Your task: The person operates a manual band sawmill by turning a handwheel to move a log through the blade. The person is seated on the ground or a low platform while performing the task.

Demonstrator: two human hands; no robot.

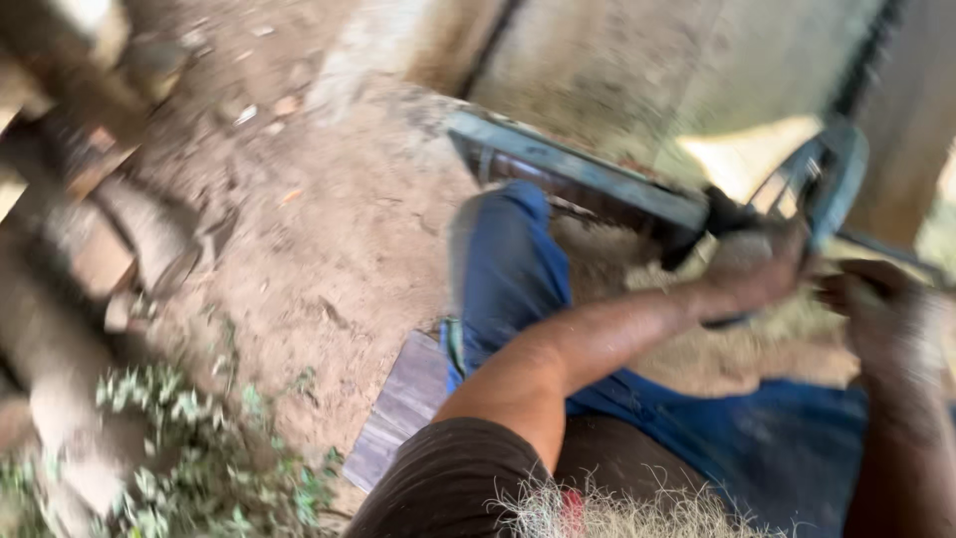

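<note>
Bare dirt ground (329,229), blue metal frame (588,174), blurred hands (752,274)

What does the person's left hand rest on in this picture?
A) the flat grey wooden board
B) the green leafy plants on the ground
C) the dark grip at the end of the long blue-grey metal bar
C: the left hand is closed over the dark grip where the long blue-grey metal bar ends, far from the plants and board.

Two hands (757,274) (876,309), one blue metal frame (588,174), one plank (403,408)
</note>
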